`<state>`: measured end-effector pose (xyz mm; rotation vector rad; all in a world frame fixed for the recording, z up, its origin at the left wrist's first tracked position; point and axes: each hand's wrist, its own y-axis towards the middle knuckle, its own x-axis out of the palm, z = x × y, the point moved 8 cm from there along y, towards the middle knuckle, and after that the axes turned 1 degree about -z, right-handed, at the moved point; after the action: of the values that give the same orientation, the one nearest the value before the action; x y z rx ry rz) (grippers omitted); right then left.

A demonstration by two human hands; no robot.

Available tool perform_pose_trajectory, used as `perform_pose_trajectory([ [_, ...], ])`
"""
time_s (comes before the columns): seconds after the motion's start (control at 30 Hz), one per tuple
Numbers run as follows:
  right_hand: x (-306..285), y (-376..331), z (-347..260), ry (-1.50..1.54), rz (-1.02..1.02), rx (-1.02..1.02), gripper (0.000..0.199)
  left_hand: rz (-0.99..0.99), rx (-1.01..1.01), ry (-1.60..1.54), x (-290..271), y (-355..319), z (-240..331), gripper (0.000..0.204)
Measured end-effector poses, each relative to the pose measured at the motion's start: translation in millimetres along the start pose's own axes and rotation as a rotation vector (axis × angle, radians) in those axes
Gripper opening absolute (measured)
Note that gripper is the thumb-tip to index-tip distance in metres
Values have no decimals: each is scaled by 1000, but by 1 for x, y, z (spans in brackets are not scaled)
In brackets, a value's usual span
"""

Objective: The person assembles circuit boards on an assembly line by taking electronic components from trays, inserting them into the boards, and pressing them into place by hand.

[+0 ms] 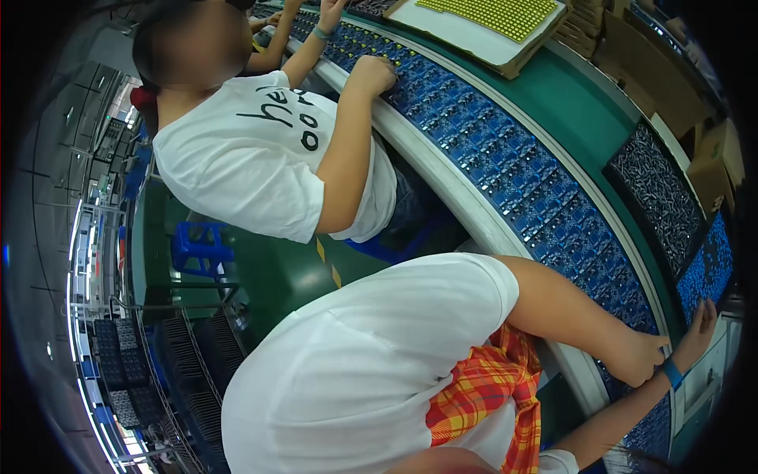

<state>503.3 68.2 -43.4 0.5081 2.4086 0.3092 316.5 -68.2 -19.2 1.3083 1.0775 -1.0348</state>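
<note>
My view is tilted along a curved conveyor (442,178) with a white rim and rows of blue circuit boards (505,170) on it. One forearm of mine comes up from the lower edge, a blue wristband (672,373) on it. I take it for my left hand (699,325). It lies with fingers apart on the blue boards at the right rim and holds nothing I can see. My right hand is out of view. Just beside my hand, a co-worker in a white shirt and an orange plaid cloth (489,387) rests a hand (643,355) on the belt's edge.
A second person in a white shirt (260,150) works farther up the line, hand on the boards. A tray of yellow parts (493,17) and a black tray of small parts (659,197) lie beyond the belt, with cardboard boxes (711,158). A blue stool (201,245) stands on the green floor.
</note>
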Motion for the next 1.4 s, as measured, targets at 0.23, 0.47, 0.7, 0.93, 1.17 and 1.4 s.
perform_pose_trajectory([
  [0.23,-8,-1,-5,7,13,0,32,8,4,37,5,1,-3,17],
  [0.47,-21,-7,-7,-2,60,18,37,-8,16,12,9,1,-4,19],
  [0.7,-29,-38,-89,-22,109,-18,36,6,-10,25,23,9,-5,21],
  [0.93,-73,-111,-85,-174,134,39,33,395,-491,-416,-19,-11,-92,23],
  [1.17,-40,-167,-104,-255,-40,119,18,527,-1267,-90,-72,-171,-215,23],
  [1.4,-27,-169,-128,-394,-199,-3,18,332,-1165,-132,-23,-178,-239,26],
])
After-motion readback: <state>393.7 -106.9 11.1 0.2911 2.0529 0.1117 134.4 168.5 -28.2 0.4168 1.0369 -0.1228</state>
